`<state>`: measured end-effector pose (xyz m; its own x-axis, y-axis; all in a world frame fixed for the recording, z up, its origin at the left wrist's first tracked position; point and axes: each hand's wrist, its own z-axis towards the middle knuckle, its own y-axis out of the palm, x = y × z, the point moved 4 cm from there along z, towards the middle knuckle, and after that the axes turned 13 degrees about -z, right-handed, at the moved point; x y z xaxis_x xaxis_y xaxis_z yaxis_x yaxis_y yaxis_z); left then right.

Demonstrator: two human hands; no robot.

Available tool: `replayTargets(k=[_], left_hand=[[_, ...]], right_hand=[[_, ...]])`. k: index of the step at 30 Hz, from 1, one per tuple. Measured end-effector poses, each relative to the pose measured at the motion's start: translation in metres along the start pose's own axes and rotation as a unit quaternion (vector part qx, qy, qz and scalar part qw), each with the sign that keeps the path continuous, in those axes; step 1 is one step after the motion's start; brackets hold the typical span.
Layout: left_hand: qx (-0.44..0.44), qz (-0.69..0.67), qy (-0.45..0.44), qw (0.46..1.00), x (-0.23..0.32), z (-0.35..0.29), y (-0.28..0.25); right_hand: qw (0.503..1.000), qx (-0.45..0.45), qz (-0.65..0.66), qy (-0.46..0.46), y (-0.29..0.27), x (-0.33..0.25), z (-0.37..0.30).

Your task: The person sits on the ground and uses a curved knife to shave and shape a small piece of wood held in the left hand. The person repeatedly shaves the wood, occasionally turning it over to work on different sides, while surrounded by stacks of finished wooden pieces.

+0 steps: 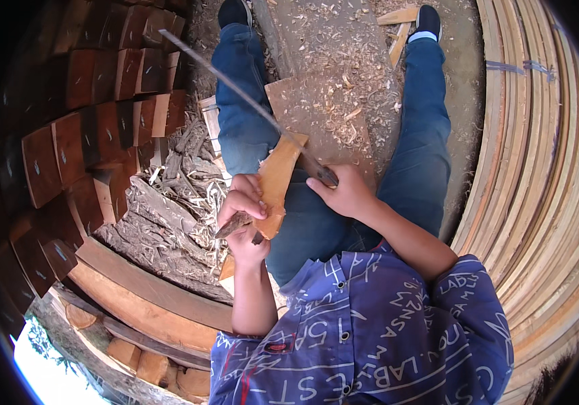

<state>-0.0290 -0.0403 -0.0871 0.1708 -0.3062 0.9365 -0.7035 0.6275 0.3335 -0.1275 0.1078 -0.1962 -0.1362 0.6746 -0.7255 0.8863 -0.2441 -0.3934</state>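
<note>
My left hand (pixel 241 209) is closed around the lower end of a flat, pale orange-yellow piece of wood (pixel 278 174), tilted over my lap. Dark bark-like bits (pixel 234 225) stick out by its fingers, and whether they belong to the wood cannot be told. In my right hand (pixel 345 192) is the short dark handle of a machete (pixel 235 89), seen nearly edge-on. Its long thin blade slants up and left past my left leg. Near the handle, the blade crosses the upper end of the wood, and contact between them looks likely.
Between my outstretched legs lies a brown board (pixel 316 101) strewn with wood shavings (pixel 351 115). Stacked timber (pixel 66 145) rises at the left, with bark scraps (pixel 161 216) beside it. Long bundled wooden strips (pixel 525 155) run along the right. Wood offcuts (pixel 397 34) lie by my right foot.
</note>
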Motion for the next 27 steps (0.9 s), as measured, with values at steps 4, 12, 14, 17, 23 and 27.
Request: replayTargets(k=[4,12,14,17,23,27], left_hand=[[-0.083,0.093,-0.049,0.991,0.010,0.008,-0.009],[-0.221,0.311,-0.035,0.924,0.039,0.032,-0.020],[-0.246,0.362,0.018,0.899,0.044,0.042,-0.015],[-0.264,0.378,0.030,0.887,0.041,0.044,-0.009],[-0.237,0.402,0.027,0.884,0.043,0.047,-0.011],[-0.271,0.397,0.013,0.877,0.046,0.046,-0.004]], right_hand=[[0.998,-0.038,-0.045,0.010,-0.001,-0.015,0.010],[0.999,-0.046,-0.021,-0.002,-0.002,-0.025,0.024],[0.999,-0.027,0.012,-0.017,-0.010,-0.030,0.028],[0.997,-0.033,-0.029,-0.060,-0.030,-0.047,0.021],[0.997,-0.040,-0.065,-0.022,-0.030,-0.019,0.027],[0.993,-0.073,-0.096,-0.011,-0.035,-0.016,0.028]])
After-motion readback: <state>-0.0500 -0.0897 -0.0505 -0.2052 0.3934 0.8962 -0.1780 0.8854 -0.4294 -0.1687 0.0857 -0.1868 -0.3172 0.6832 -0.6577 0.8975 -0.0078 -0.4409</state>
